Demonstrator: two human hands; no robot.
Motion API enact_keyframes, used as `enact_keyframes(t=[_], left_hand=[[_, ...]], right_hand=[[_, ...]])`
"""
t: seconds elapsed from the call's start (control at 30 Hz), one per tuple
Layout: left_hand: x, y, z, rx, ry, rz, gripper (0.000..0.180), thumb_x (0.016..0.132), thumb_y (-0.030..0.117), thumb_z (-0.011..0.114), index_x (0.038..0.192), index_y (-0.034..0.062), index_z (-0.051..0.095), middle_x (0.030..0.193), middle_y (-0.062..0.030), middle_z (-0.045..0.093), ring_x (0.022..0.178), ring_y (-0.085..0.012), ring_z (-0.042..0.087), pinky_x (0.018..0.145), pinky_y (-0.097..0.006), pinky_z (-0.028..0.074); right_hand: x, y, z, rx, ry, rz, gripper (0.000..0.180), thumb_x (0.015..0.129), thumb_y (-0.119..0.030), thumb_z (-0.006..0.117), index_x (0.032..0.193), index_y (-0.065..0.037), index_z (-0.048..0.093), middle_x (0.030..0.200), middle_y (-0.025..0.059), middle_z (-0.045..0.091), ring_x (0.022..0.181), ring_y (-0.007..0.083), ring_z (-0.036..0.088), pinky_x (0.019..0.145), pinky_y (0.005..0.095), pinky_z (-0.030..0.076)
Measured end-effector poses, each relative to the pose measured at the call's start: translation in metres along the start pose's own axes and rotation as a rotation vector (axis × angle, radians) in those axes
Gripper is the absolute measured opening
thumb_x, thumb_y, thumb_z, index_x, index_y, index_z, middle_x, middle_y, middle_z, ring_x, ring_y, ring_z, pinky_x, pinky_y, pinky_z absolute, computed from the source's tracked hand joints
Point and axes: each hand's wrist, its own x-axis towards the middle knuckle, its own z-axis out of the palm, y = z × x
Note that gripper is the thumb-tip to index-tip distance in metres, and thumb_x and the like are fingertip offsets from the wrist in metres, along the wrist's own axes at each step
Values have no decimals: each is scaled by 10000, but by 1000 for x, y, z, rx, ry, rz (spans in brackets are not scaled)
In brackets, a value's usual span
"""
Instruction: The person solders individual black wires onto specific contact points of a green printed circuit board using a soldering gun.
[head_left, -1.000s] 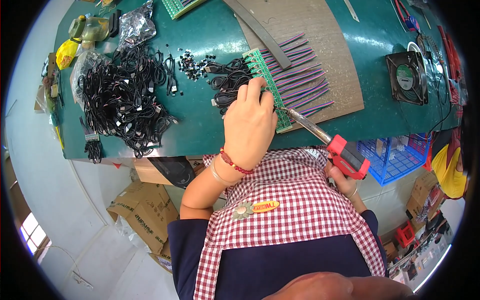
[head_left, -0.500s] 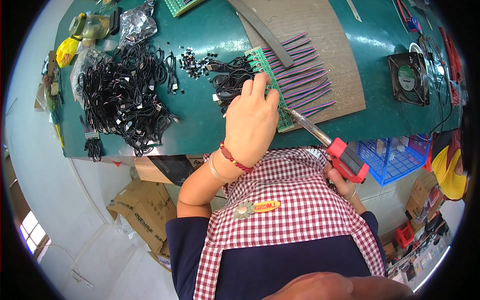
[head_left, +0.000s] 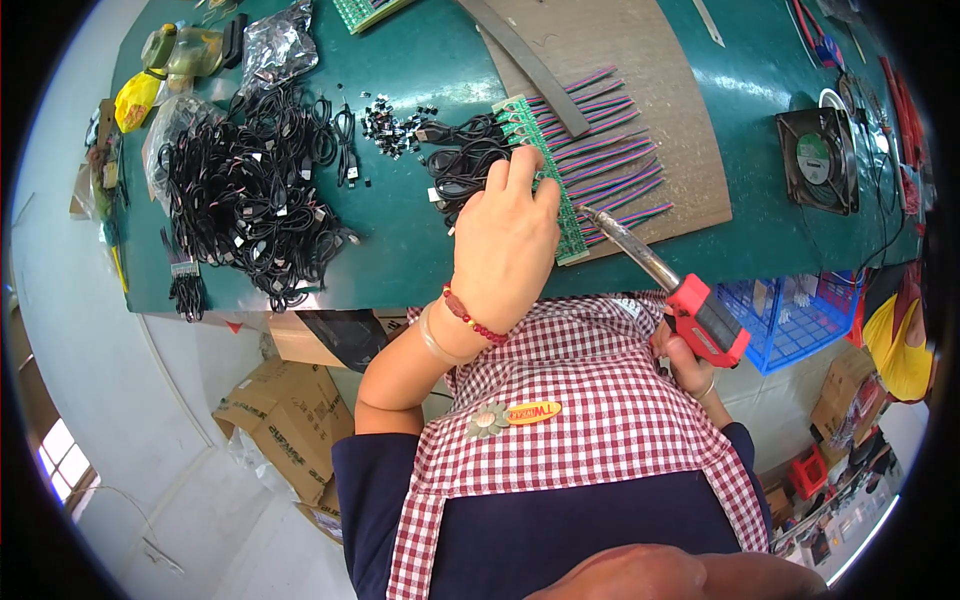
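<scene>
My left hand (head_left: 507,232) is curled over the near left side of a green circuit board strip (head_left: 571,232). Its fingertips are pinched down at the board, and whatever they hold is hidden beneath them. Black cables (head_left: 468,165) with plugs fan out from the board's left edge, partly under this hand. Striped multicolour wires (head_left: 612,148) run out from its right edge. Lower right, my right hand (head_left: 688,368) is closed round a soldering iron (head_left: 708,322) with a red and black handle. The iron's metal tip points left, by the board's right edge among the wires.
A tangled heap of black cables (head_left: 250,195) lies on the green table (head_left: 420,270) at left, near small black-and-silver parts (head_left: 392,128). A flat metal bar (head_left: 535,70) rests across the brown board (head_left: 690,185) and some wires. A fan (head_left: 817,160) stands right, above a blue basket (head_left: 770,325).
The soldering iron has shifted slightly to the right, its tip moving a little up and right along the board's edge. My left hand has hardly moved.
</scene>
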Motion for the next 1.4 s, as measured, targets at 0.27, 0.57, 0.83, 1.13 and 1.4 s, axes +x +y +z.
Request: enact_keyframes(t=[0.27,0.57,0.83,1.13,1.4], left_hand=[[-6,4,4,16,-14,-71,183,651,48,679,804,29,580,1100,-81,513,936,-236,544,716,-327,510],[-3,-66,-35,140,387,-411,148,820,186,631,922,83,598,901,-71,628,865,-263,588,713,-395,411],[4,-165,-20,381,122,-712,215,798,244,662,831,42,596,861,-129,618,862,-299,591,713,-440,446],[-20,-25,-45,-496,204,-134,63,831,-43,546,882,-16,522,725,-114,589,587,-150,576,553,-263,462],[-26,14,-42,-92,135,245,216,670,22,632,874,49,571,764,-54,502,684,-216,500,598,-333,392]], right_hand=[[34,-26,19,199,131,-252,439,889,-257,568,1199,24,431,622,29,429,564,129,433,517,281,399],[60,-46,23,240,141,-423,435,902,-262,527,1190,44,413,596,39,421,510,120,409,447,250,374],[68,-52,32,286,73,-436,409,904,-229,517,1190,43,410,598,42,424,509,121,412,447,260,383],[86,-85,71,183,211,-331,434,875,-147,622,1234,5,431,751,63,530,643,142,522,598,263,456],[119,-92,88,-293,65,-267,394,744,-92,769,1066,-3,560,826,31,664,715,89,634,639,242,503]])
